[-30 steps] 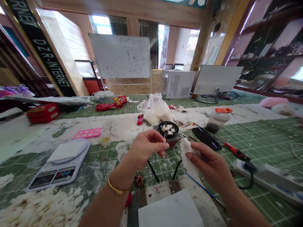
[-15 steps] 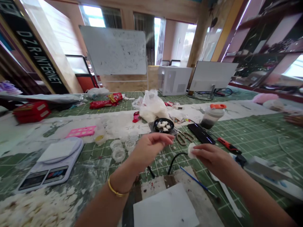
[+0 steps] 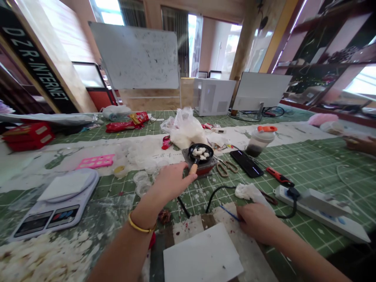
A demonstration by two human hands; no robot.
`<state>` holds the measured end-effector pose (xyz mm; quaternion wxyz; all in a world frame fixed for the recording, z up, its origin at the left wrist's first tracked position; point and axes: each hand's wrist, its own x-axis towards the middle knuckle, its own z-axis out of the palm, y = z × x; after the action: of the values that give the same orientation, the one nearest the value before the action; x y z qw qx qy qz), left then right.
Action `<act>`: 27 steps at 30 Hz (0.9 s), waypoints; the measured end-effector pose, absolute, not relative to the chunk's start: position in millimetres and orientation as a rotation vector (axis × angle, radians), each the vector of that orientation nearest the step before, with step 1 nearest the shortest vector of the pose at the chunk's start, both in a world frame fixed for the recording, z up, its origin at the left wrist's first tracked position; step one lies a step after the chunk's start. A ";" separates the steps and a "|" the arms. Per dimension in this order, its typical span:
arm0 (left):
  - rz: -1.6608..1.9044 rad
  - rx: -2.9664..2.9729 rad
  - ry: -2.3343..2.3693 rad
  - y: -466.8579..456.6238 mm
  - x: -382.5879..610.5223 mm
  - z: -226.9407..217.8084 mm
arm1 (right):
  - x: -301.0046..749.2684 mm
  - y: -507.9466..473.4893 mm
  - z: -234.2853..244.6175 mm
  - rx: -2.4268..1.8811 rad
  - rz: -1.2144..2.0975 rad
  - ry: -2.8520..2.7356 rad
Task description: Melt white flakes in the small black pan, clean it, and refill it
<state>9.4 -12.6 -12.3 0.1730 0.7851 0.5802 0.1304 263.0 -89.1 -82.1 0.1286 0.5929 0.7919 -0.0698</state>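
My left hand [image 3: 173, 180] reaches to the wooden handle of a small black frying pan [image 3: 201, 145], thumb and fingers apart around the handle's end. White lumps [image 3: 202, 152] lie in the pan, which rests on a small dark and red base [image 3: 205, 169]. My right hand [image 3: 255, 221] is low over the mat, its fingers closed on a thin blue paintbrush [image 3: 228, 211]; the brush's other end is hidden under the hand. Just beyond that hand lies a crumpled white wad [image 3: 246, 191]. A white board [image 3: 202, 254] lies in front of me.
Scissors [image 3: 226, 168], a phone [image 3: 246, 163], a red-black tool [image 3: 279, 177] and a lidded cup [image 3: 261, 141] stand or lie to the right, near a power strip [image 3: 320, 211]. On the left are a kitchen scale [image 3: 55, 207], clear cups [image 3: 143, 183] and white flakes [image 3: 44, 254].
My right hand has let go of the white wad and come down and nearer to the brush. My left hand has shifted left and lowered to the pan's handle.
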 end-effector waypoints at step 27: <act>0.173 2.324 1.704 7.3 -1.6 -2.5 | 196.5 20.3 19.8 2.787 -1.389 3.241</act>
<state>-1.6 7.3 -2.5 0.1268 0.7985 0.5854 0.0594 196.5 20.3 19.8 -0.6260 0.4835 0.5624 -0.2410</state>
